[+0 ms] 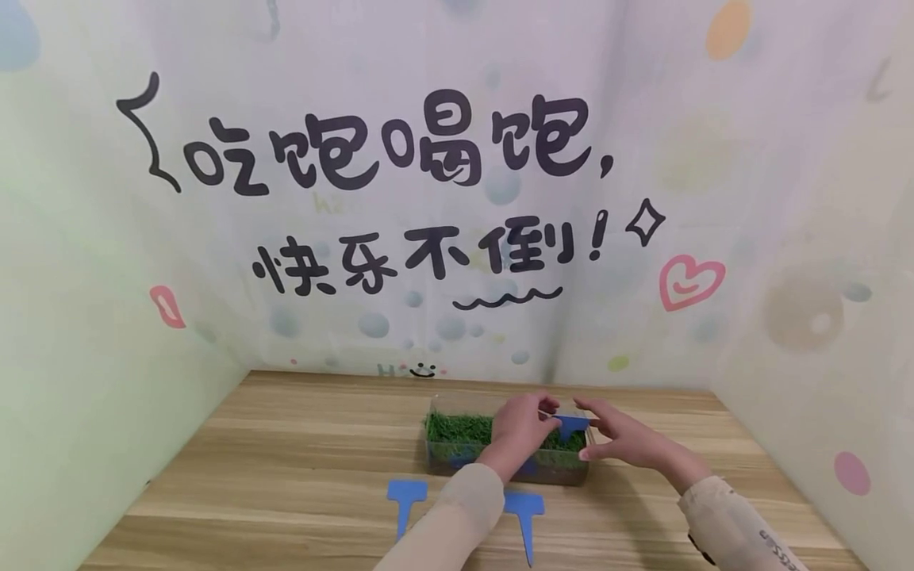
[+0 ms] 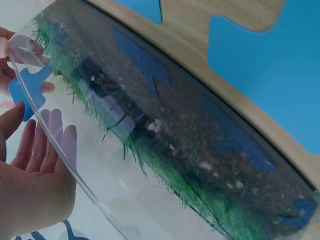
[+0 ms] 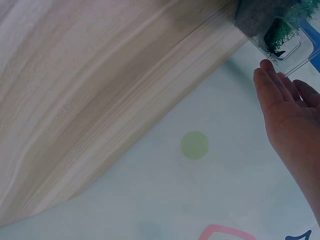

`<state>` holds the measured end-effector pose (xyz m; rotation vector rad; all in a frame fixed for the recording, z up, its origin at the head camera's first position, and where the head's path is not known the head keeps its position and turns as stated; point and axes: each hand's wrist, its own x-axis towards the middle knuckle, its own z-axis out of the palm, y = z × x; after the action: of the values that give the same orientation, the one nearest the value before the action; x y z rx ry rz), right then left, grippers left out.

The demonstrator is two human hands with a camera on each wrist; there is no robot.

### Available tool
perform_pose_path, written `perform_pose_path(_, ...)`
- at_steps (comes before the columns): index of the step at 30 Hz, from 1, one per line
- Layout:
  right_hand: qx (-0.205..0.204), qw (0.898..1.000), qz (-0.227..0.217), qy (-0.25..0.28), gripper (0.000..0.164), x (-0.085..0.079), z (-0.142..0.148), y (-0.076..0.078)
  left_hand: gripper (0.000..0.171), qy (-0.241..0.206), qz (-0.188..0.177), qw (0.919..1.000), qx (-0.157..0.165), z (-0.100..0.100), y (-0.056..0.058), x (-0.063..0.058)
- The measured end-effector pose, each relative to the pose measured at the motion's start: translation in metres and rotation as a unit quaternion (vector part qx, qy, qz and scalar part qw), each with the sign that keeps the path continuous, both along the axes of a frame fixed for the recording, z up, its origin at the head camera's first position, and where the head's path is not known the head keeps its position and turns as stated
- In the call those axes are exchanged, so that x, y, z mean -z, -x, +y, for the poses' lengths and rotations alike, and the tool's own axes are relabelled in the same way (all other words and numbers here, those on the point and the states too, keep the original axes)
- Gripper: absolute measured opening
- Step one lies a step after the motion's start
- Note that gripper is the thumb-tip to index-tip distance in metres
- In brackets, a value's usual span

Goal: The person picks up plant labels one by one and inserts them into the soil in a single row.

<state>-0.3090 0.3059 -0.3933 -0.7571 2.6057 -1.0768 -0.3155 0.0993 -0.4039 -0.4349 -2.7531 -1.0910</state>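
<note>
A clear box [image 1: 571, 474] holds green grass [image 1: 457, 428] over dark soil. Near its right end, a blue T-shaped plant label [image 1: 574, 426] stands in the grass. My left hand [image 1: 520, 428] is over the box, its thumb tip right at the label's left edge. In the left wrist view the fingers of that left hand [image 2: 37, 185] are loosely extended, apart from the label [image 2: 30, 92]. On the other side, my right hand [image 1: 631, 442] is at the box's right end with fingers and thumb spread. The right wrist view shows its fingertips [image 3: 267, 67] beside the clear end wall.
Two more blue plant labels [image 1: 407, 492] [image 1: 524, 503] lie on the wooden table [image 1: 300, 444] in front of the box, partly beside my left sleeve [image 1: 464, 507]. Behind the table hangs a printed cloth [image 1: 343, 254]. Blue shapes show on the box's front wall.
</note>
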Motion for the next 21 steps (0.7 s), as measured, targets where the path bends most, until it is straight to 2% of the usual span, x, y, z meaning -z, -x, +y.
perform_pose_path(21, -0.008, 1.0, -0.001, 0.006, 0.087, 0.002, 0.003, 0.001, 0.022, -0.022, -0.009, 0.9997, -0.01, -0.016, -0.003, -0.007)
